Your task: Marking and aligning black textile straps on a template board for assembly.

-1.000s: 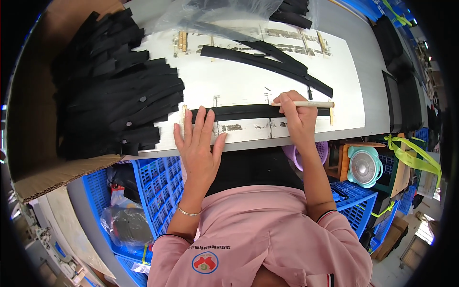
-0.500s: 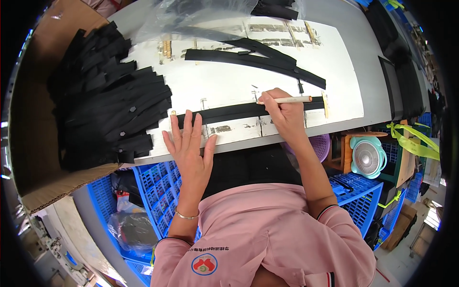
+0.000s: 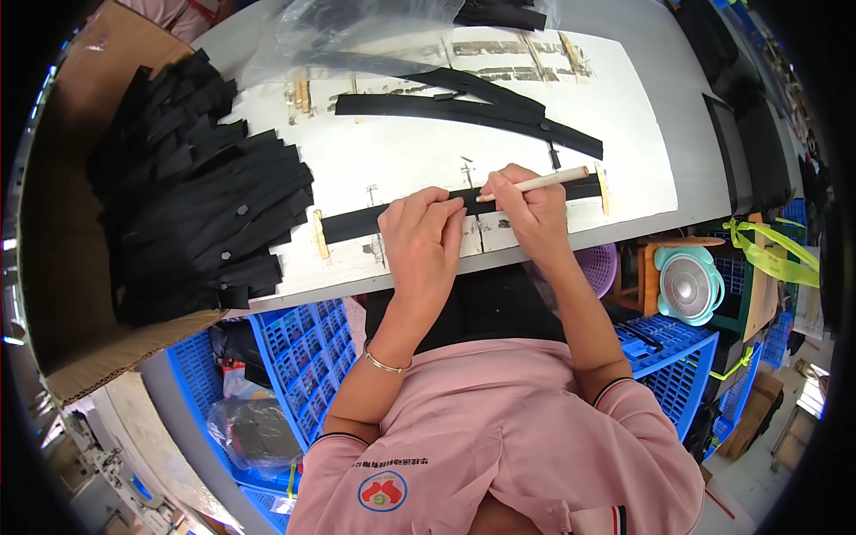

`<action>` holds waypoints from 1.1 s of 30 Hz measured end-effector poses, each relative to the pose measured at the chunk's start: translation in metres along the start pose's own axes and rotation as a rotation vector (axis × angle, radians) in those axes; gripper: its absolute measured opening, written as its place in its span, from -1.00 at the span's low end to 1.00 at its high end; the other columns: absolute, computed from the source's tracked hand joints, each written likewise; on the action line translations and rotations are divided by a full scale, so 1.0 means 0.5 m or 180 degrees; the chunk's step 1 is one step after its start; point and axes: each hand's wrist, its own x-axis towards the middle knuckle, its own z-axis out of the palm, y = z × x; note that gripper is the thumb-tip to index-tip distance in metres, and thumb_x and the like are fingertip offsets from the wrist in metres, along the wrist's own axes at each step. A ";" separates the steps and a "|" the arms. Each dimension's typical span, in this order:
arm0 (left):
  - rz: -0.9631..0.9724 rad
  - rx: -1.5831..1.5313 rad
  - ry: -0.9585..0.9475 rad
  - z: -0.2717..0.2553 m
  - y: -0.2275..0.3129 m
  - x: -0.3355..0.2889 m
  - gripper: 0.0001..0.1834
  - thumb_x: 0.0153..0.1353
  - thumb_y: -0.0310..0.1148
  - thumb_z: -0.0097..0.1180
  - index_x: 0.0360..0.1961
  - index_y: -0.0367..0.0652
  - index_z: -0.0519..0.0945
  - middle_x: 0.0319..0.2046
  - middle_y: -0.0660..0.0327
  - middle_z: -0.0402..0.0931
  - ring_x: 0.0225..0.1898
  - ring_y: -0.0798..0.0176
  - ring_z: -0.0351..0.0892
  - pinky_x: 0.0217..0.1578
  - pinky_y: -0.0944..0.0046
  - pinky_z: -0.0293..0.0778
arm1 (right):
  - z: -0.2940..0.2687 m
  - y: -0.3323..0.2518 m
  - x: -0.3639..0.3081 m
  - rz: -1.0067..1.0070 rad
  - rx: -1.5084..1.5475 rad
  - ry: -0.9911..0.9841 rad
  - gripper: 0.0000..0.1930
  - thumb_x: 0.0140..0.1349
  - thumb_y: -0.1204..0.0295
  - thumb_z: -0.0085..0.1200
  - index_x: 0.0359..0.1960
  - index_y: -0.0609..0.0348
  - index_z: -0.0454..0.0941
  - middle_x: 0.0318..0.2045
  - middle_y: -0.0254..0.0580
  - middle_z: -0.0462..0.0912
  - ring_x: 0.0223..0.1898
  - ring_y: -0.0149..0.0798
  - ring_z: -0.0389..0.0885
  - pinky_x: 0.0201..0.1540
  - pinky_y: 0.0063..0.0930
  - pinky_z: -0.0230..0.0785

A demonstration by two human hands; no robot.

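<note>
My left hand (image 3: 419, 241) has shifted from the left end of the long, flat black fabric strip (image 3: 357, 225) to its middle, beside my right hand (image 3: 538, 217), so both now work one spot; its fingers bunch nearly together there, pinching or pressing, I cannot tell. My right fingers close round a slim cream pen (image 3: 555, 179); the strip lies near the grey tabletop (image 3: 679, 98)'s front edge
</note>
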 end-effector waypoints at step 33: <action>0.0135 -0.0076 -0.0099 0.054 0.073 0.026 -0.84 0.12 -0.46 0.41 -0.25 -0.12 0.75 -0.12 0.24 0.66 -0.06 0.14 0.56 0.05 0.14 0.33 | -0.200 0.082 -0.005 0.0404 0.0293 0.0178 -0.87 0.41 0.44 0.16 -0.30 0.24 0.60 -0.49 -0.47 0.51 -0.44 -0.62 0.36 -0.39 -0.63 0.19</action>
